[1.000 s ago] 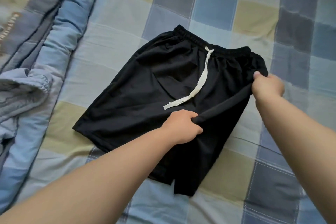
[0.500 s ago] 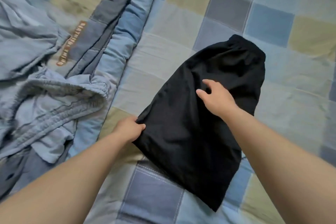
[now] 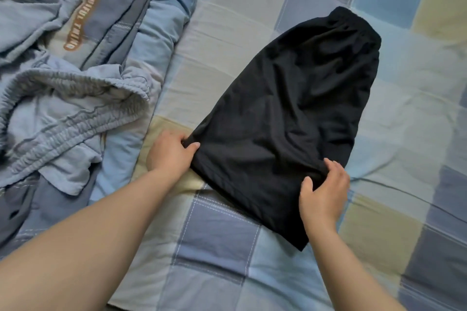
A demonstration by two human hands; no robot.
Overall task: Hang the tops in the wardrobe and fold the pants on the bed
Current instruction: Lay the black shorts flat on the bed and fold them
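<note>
Black shorts (image 3: 290,113) lie folded in half lengthwise on the checked bed sheet (image 3: 227,242), waistband at the far end, leg hems toward me. My left hand (image 3: 171,151) pinches the left corner of the hem between thumb and fingers. My right hand (image 3: 324,192) grips the fabric near the right edge of the leg, thumb on top and fingers curled round the cloth. The white drawstring is hidden inside the fold.
A crumpled light blue pair of pants (image 3: 65,108) with an elastic waistband lies at the left on a rumpled blue quilt (image 3: 141,7) with brown lettering. Bare sheet stretches to the right of the shorts and in front of them.
The shorts were folded in half over the drawstring. Since half a second ago my right hand slid from the middle of the shorts down to the right hem edge and took hold of it.
</note>
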